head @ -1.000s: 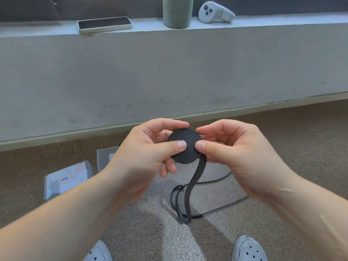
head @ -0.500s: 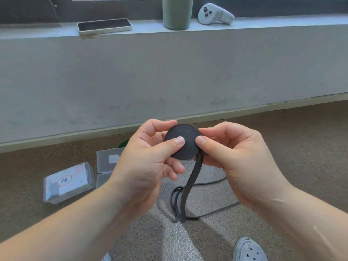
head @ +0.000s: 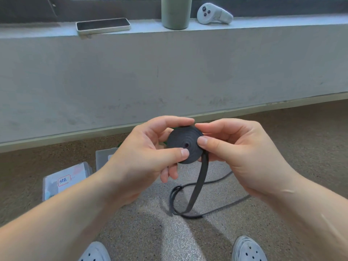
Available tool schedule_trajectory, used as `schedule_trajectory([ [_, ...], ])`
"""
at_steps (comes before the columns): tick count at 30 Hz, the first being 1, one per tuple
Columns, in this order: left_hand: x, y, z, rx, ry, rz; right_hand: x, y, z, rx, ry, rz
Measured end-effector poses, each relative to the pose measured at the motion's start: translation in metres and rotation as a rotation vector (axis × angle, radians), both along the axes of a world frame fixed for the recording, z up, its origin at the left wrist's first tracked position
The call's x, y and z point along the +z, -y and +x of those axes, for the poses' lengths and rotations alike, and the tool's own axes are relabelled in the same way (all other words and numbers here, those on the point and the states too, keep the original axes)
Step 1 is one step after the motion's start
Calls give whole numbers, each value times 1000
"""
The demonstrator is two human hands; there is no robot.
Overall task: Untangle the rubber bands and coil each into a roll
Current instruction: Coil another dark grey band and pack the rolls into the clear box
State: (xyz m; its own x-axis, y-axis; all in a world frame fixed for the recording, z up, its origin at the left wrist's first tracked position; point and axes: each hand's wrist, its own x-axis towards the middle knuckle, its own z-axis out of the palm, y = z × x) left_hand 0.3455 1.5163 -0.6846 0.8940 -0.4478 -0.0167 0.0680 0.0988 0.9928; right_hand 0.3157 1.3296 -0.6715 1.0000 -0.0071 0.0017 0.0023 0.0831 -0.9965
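A black rubber band is wound into a flat spiral roll (head: 183,143) held up in front of me. My left hand (head: 148,159) pinches the roll, thumb on its lower face and fingers behind it. My right hand (head: 237,153) pinches the roll's right edge with thumb and forefinger. The loose tail (head: 197,187) hangs down from the roll to the floor, where it loops and trails off to the right.
Two clear plastic boxes (head: 64,181) lie on the speckled floor at the left. A concrete ledge (head: 169,72) ahead carries a phone (head: 103,25), a green cup (head: 176,12) and a white controller (head: 213,14). My two shoes (head: 248,249) show at the bottom.
The roll has turned between my fingers; my left thumb slid to its lower edge and the right thumb moved onto its right side. The hanging tail has shortened slightly.
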Motion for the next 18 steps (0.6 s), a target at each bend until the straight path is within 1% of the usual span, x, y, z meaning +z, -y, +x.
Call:
schedule_trajectory([
  [3, 0, 3, -2, 46, -39, -21, -3, 0, 0, -21, -16, -41],
  [8, 2, 7, -5, 143, -159, -129, -5, -3, -1, -80, -41, -23],
  [13, 0, 11, -9, 132, -184, -210, -9, -11, -6, -131, 1, 27],
  [15, 0, 10, -9, 97, -171, -197, -10, -11, -6, -161, 41, 1],
  [18, 2, 5, -4, 37, -168, -90, -11, -6, -3, -171, 54, -43],
])
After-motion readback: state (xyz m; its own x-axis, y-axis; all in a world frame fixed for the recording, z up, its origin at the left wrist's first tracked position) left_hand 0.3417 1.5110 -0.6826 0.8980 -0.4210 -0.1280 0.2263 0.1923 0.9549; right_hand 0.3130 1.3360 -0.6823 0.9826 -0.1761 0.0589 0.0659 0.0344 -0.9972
